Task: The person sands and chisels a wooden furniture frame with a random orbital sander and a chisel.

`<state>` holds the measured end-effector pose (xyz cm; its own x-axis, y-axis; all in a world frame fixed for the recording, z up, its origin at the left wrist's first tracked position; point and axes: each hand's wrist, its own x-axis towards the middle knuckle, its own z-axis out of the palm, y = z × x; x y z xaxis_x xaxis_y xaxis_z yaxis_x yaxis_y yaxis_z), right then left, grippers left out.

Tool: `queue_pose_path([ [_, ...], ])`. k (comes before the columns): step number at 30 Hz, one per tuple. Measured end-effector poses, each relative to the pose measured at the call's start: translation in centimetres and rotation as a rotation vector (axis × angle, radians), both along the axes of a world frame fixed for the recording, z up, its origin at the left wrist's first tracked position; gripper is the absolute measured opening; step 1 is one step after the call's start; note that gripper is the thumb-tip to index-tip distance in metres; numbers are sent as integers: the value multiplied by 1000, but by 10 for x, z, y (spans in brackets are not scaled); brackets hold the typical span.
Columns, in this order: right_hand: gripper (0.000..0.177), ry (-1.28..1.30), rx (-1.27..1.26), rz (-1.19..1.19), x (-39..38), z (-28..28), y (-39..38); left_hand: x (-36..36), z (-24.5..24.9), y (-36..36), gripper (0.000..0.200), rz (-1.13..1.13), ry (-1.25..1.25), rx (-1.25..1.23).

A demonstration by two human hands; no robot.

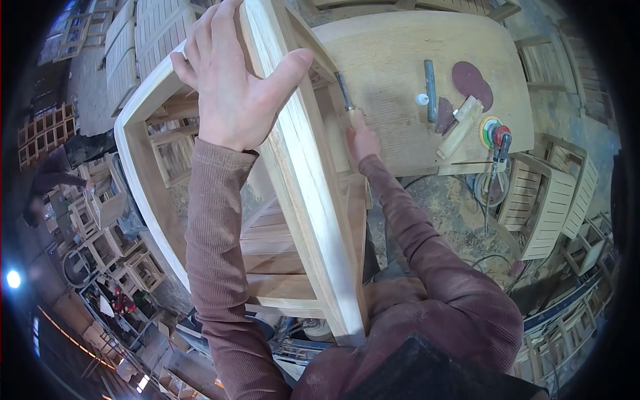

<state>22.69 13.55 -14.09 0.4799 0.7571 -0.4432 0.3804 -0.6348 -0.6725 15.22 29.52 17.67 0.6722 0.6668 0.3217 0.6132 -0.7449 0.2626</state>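
A pale wooden chair point(303, 220) with a slatted seat stands tilted in front of me, one long rail running from top centre down toward my body. Near the top of that rail, my left hand point(233, 80) grips the wood, its thumb across the rail's face and its fingers on the far side. My right hand point(363, 137), beyond the rail, is closed round the handle of a chisel point(344, 90). The chisel's metal blade points up and away, close beside the chair's inner side and over the workbench.
On the wooden workbench point(400, 50) lie a dark bar point(431, 90), sanding discs point(467, 79), a wood block point(461, 127) and a small white item point(422, 99). A sander point(497, 137) hangs at its edge. Slatted chairs point(540, 207) stand right; another person point(57, 177) works far left.
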Motion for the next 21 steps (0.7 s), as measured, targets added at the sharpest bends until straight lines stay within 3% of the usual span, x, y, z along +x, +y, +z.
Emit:
queue_pose_path([
  [7, 59, -62, -191, 31, -1, -6, 10, 2, 0, -2, 73, 32, -5, -33],
  [14, 63, -36, -215, -23, -24, -28, 18, 2, -2, -4, 72, 35, 1, 16],
  [17, 63, 0, -156, -25, -19, -30, 17, 0, -5, -3, 73, 39, -6, 29],
  [19, 63, 104, 80, -112, -20, -34, 12, -2, -3, -3, 74, 43, 3, -25],
  [21, 63, 91, 162, -123, -19, -38, 7, 0, 0, -2, 74, 36, -2, -55],
])
